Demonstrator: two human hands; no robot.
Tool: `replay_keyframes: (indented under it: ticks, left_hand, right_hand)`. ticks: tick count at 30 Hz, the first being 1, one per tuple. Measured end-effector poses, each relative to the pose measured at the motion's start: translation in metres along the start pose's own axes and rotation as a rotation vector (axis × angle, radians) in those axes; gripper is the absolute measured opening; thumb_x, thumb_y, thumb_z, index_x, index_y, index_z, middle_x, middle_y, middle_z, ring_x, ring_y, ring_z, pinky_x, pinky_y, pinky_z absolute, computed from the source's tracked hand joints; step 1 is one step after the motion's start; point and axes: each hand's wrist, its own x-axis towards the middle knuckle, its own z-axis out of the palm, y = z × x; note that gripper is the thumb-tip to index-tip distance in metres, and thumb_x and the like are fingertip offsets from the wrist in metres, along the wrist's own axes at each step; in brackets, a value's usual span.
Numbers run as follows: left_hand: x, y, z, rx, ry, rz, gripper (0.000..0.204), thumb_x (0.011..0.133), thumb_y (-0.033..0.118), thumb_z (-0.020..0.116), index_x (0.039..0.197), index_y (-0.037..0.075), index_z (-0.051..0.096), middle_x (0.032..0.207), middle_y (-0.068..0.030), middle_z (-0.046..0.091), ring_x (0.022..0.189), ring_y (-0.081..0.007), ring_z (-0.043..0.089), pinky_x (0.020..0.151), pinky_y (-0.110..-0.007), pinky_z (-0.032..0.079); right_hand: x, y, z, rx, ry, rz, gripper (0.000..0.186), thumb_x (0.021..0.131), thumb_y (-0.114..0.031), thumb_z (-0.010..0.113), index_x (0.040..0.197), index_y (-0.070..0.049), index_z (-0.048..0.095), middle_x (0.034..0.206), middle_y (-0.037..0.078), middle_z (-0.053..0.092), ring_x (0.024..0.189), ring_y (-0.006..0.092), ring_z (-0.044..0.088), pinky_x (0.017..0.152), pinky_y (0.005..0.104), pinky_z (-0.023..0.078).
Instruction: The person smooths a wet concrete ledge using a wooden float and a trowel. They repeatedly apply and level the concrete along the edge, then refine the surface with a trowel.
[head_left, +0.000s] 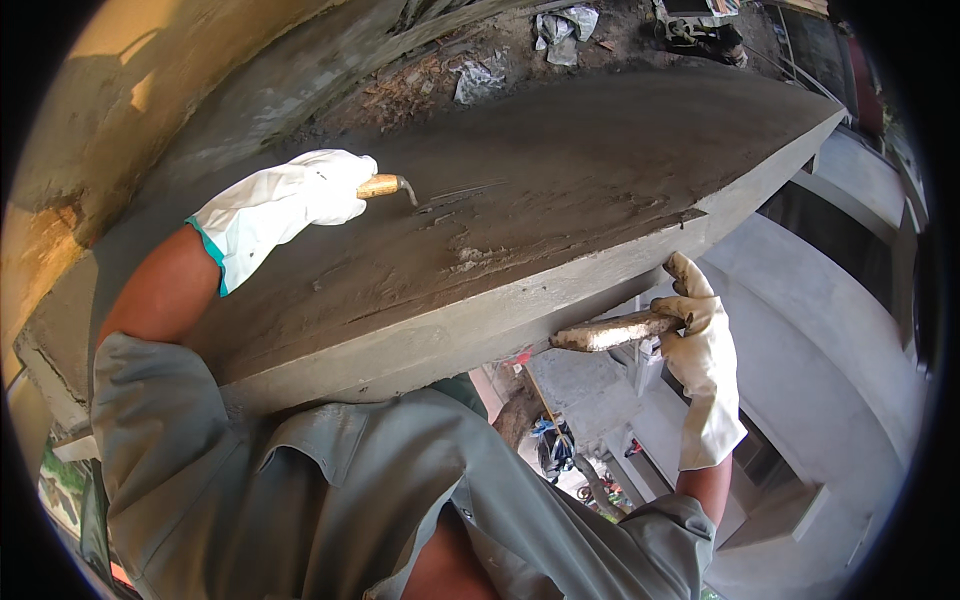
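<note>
My left hand (315,192), in a white glove with a teal cuff lining, is closed around the wooden handle of a trowel (382,186). The trowel's bent metal neck reaches down to wet grey mortar (560,160) on a broad concrete ledge; its blade is hard to make out against the mortar. My right hand (695,310), in a soiled white glove, grips a mortar-smeared, flat wooden block (615,331) outside the ledge's near face (480,325). The fingers of that hand bend up toward the lower edge of the face.
A yellowish wall (130,110) rises at the left. Crumpled sheets (565,30) and rubble lie beyond the ledge's far side. Past the near edge the view drops to a lower level with a parked motorbike (555,447). A curved pale wall (810,330) stands at the right.
</note>
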Motion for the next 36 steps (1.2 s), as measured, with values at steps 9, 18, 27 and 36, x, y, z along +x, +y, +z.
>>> replay_keyframes:
  ticks: [9, 18, 27, 36]
  left_hand:
    - [-0.103, 0.027, -0.024, 0.243, -0.026, 0.166, 0.028, 0.106, 0.031, 0.06, 0.094, 0.006, 0.064, 0.062, -0.0129, 0.053, 0.058, -0.0297, 0.058, 0.058, -0.044, 0.044]
    - [-0.178, 0.015, -0.057, 0.365, 0.018, 0.259, 0.02, 0.091, 0.018, 0.073, 0.099, 0.006, 0.06, 0.073, -0.0168, 0.062, 0.071, -0.0386, 0.063, 0.067, -0.048, 0.048]
    - [-0.092, -0.033, -0.046, 0.373, -0.063, -0.114, 0.015, 0.096, 0.018, 0.067, 0.103, 0.006, 0.061, 0.08, -0.0134, 0.066, 0.073, -0.0317, 0.064, 0.067, -0.046, 0.049]
    - [-0.162, -0.018, -0.039, 0.177, -0.136, -0.224, 0.015, 0.098, 0.02, 0.067, 0.104, 0.007, 0.061, 0.077, -0.0167, 0.065, 0.069, -0.0372, 0.064, 0.068, -0.047, 0.051]
  right_hand:
    - [-0.001, -0.001, 0.0, 0.016, 0.002, -0.025, 0.052, 0.072, 0.023, 0.059, 0.114, 0.003, 0.081, 0.162, 0.015, 0.056, 0.151, 0.0303, 0.052, 0.122, 0.0348, 0.045]
    - [0.0, -0.003, 0.0, 0.007, 0.023, -0.014, 0.049, 0.074, 0.022, 0.06, 0.114, 0.004, 0.08, 0.16, 0.016, 0.058, 0.15, 0.0311, 0.053, 0.122, 0.036, 0.045]
    - [0.0, -0.008, 0.004, -0.107, 0.028, -0.045, 0.049, 0.072, 0.022, 0.058, 0.113, 0.007, 0.081, 0.16, 0.019, 0.057, 0.151, 0.0322, 0.053, 0.121, 0.037, 0.045]
    - [0.001, 0.003, 0.008, -0.001, 0.048, -0.066, 0.05, 0.071, 0.022, 0.057, 0.112, 0.007, 0.081, 0.158, 0.019, 0.059, 0.148, 0.0322, 0.055, 0.12, 0.0366, 0.046]
